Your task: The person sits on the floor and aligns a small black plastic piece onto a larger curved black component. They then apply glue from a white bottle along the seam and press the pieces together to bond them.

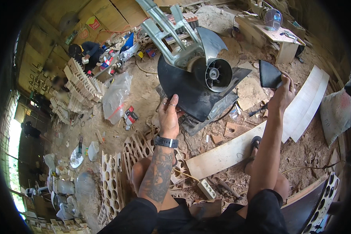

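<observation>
Lying near my foot [256,141] is a pale board [226,152]; my right hand [284,90] grips a black piece [269,74]; my left hand [168,120], closure unclear, touches the fan [189,93].

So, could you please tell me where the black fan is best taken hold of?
I'd grip the black fan around its round hub, coming from the near side: the hub's cylindrical rim projects toward the camera, while the blades look broad and thin. The blade edge at the left hand seems a less central hold.

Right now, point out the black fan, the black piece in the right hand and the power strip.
Black fan [213,73]: head view, hub face.
Black piece [269,74]: head view, flat face.
Power strip [206,189]: head view, socketed top.
</observation>
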`<state>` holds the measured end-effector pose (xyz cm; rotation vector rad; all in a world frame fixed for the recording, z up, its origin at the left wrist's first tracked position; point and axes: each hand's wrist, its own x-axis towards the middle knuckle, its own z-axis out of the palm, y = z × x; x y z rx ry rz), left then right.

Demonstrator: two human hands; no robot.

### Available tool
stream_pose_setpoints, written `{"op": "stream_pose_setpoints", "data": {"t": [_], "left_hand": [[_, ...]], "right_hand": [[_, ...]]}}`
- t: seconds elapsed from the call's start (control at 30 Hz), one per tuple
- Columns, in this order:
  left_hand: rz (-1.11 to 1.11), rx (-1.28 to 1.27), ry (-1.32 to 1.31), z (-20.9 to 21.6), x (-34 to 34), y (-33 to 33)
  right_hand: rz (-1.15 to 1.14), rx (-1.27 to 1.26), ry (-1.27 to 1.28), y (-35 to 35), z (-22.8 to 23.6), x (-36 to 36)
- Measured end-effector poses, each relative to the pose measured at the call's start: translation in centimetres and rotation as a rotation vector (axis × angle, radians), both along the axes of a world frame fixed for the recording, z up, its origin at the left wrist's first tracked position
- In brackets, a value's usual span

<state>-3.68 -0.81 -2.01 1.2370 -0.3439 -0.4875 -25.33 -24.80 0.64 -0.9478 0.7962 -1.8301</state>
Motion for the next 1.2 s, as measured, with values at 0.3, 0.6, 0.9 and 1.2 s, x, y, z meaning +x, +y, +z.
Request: {"op": "stream_pose_setpoints", "data": {"t": [0.3,0.6,0.9,1.2], "left_hand": [[0.004,-0.025,-0.014,0.7,0.3,0.4],[-0.014,-0.048,-0.002,0.2,0.5,0.9],[-0.252,0.434,0.053,-4.0,-0.7,1.9],[-0.017,-0.081,-0.053,-0.8,-0.6,1.6]], "right_hand": [[0.444,0.004,0.539,0.9,5.2,0.2],[0.597,0.254,0.525,5.2,3.6,-1.8],[0.390,0.477,0.119,5.8,-1.6,-3.1],[0.389,0.431,0.126,5.7,-1.2,-4.1]]}}
